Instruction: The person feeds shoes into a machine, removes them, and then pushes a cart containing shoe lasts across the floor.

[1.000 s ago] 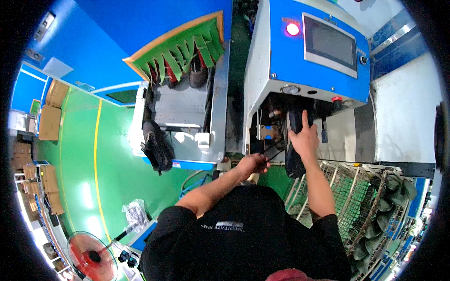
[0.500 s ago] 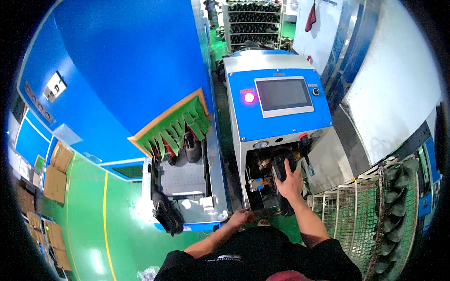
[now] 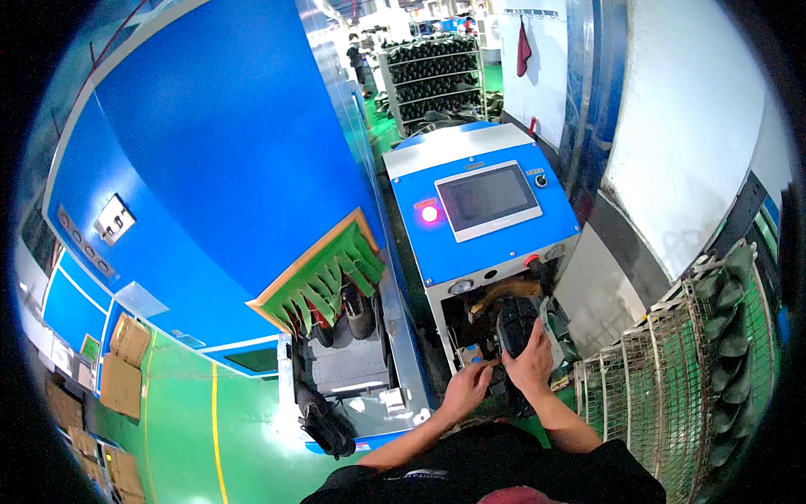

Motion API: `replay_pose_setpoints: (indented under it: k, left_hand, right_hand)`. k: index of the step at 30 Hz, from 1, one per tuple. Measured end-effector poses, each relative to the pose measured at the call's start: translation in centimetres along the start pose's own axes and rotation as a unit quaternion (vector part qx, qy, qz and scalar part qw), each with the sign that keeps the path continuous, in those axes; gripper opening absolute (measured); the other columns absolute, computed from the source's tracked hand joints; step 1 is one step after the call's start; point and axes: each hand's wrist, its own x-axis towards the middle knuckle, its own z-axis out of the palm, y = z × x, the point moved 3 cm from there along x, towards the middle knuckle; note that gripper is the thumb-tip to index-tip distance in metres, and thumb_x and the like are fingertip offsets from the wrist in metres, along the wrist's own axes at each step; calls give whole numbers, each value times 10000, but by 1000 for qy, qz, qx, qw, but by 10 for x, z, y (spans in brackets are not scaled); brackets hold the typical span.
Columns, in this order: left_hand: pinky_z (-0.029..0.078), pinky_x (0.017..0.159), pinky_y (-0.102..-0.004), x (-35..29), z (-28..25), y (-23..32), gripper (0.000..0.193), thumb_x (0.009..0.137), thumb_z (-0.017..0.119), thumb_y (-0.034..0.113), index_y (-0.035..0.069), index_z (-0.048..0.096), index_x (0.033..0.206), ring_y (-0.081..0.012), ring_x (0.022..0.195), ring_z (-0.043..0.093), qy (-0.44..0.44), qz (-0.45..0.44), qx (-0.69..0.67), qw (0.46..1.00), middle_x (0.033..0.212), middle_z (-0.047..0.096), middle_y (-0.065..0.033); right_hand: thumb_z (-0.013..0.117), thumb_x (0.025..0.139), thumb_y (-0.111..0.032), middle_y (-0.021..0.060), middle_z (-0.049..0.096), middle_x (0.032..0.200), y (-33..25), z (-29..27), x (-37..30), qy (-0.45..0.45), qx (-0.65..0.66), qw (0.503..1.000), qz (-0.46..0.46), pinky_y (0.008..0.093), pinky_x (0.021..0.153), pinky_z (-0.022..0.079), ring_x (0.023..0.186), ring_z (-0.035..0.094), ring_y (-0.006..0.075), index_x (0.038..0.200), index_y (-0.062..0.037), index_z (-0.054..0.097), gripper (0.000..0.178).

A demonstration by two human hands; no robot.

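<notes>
A black shoe (image 3: 514,323) stands in the front opening of a blue and white machine (image 3: 453,281), and its lower part is partly hidden by my hands. My right hand (image 3: 532,359) is wrapped round its right side, thumb and fingers pressing on it. Close beside the shoe's left edge is my left hand (image 3: 467,391), fingers drawn together near a small blue part (image 3: 474,353) of the machine. Whatever those fingertips pinch, if anything, is too small to make out. Above the opening are a dark screen (image 3: 489,200) and a lit red lamp (image 3: 430,214).
To the left, dark shoes (image 3: 358,312) stand under a green strip curtain (image 3: 336,281) on a metal conveyor bed (image 3: 344,370). Another dark shoe (image 3: 326,427) leans at its front end. A wire rack (image 3: 646,403) stands on the right; a shelved rack of shoes (image 3: 432,80) stands behind.
My left hand has moved up and right to the shoe. My right hand has slid down the shoe's right side. The view has tilted upward.
</notes>
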Motion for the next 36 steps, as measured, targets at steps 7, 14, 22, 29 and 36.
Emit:
replay_pose_setpoints:
  k: [7, 14, 22, 29, 36]
  left_hand:
    - [452, 1011, -527, 126, 50, 66, 396, 976, 565, 392, 52, 696, 1132, -389, 1238, 536, 26, 334, 238, 912, 1205, 637, -183]
    - [476, 860, -691, 200, 118, 77, 410, 947, 534, 309, 54, 691, 1227, -417, 1238, 562, -245, 47, 550, 797, 1340, 598, -217]
    - [546, 760, -642, 203, 112, 86, 321, 868, 622, 258, 138, 750, 1137, -353, 1012, 681, -277, -171, 595, 734, 1185, 706, -58]
    - [534, 766, -645, 194, 108, 96, 372, 855, 612, 224, 97, 721, 1188, -374, 1047, 667, -229, -185, 584, 756, 1246, 669, -135]
    - [571, 698, -632, 200, 115, 115, 412, 814, 644, 261, 86, 712, 1181, -393, 973, 679, -358, -206, 574, 707, 1182, 691, -135]
  right_hand:
    - [879, 651, -434, 277, 594, 1174, 5, 17, 6, 29, 57, 998, -14, 521, 837, 504, 1042, 598, 439, 1434, 81, 291, 1107]
    - [851, 705, -478, 278, 534, 1296, 1, 20, -8, 24, 118, 989, 82, 504, 1045, 410, 1216, 513, 433, 1395, 92, 372, 1015]
    - [836, 732, -389, 274, 594, 1158, 1, 25, -8, 115, 94, 989, 3, 482, 932, 480, 1082, 584, 418, 1294, 144, 417, 880]
    - [868, 677, -430, 282, 611, 1107, -1, 17, -16, 177, 132, 975, -29, 489, 880, 512, 998, 616, 433, 1269, 110, 460, 899]
    - [861, 699, -422, 306, 551, 1219, 7, 16, -10, 105, 104, 989, 7, 490, 983, 463, 1144, 550, 432, 1323, 138, 387, 963]
